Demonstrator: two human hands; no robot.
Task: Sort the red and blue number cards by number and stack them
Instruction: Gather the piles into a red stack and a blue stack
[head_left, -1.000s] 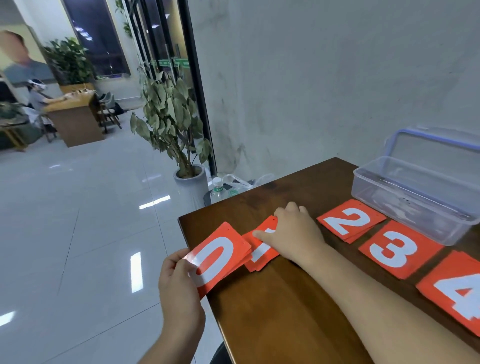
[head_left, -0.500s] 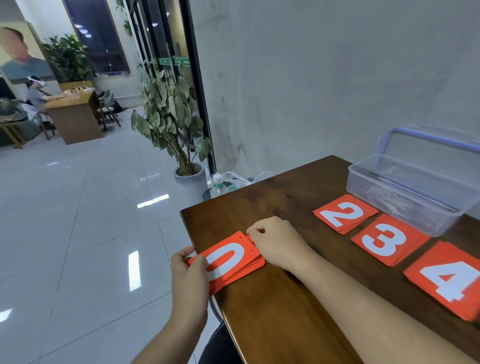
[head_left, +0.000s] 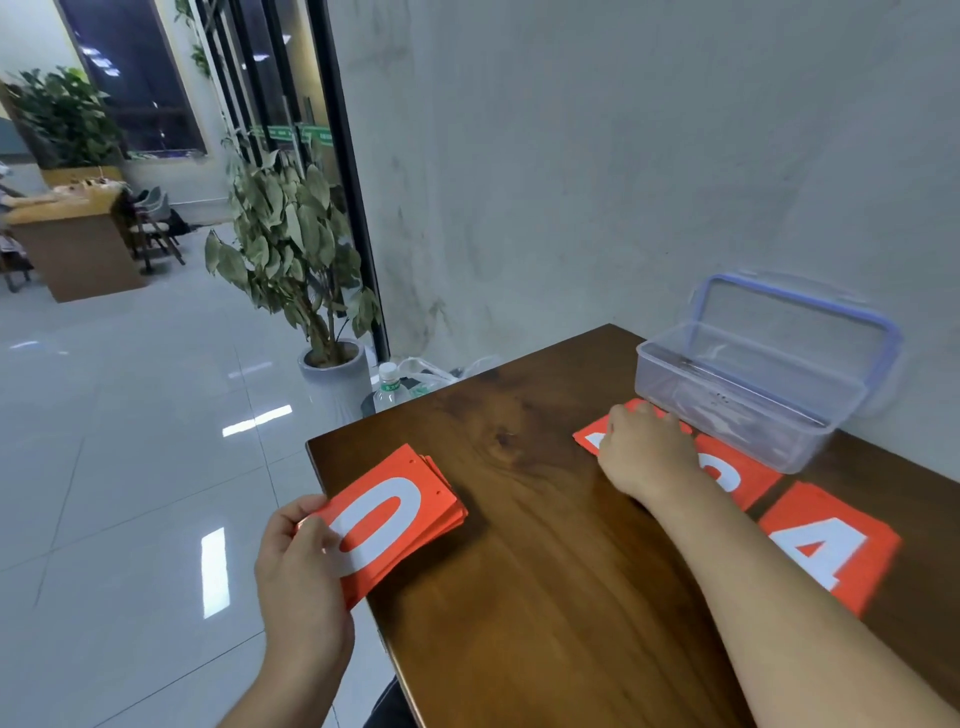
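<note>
The left hand (head_left: 301, 566) grips the stack of red cards (head_left: 400, 514) (a 0 on top) at the near-left corner of the table (head_left: 545, 571). To the right lies the 4 card (head_left: 831, 545), then a half-hidden card (head_left: 753, 473). Farther on, the right hand (head_left: 644, 452) covers the last red card (head_left: 587, 440) beside the clear box (head_left: 753, 395); whether it grasps the card cannot be told.

Office lobby, reception desk (head_left: 72, 244), glossy tiled floor (head_left: 130, 441), potted plants (head_left: 291, 249)

The dark wooden table (head_left: 545, 561) carries a stack of red cards (head_left: 395, 514), 0 on top, overhanging its near left edge. Further right lie a 4 card (head_left: 826, 545), a partly hidden red card (head_left: 748, 475) and a clear plastic box (head_left: 737, 405).
</note>
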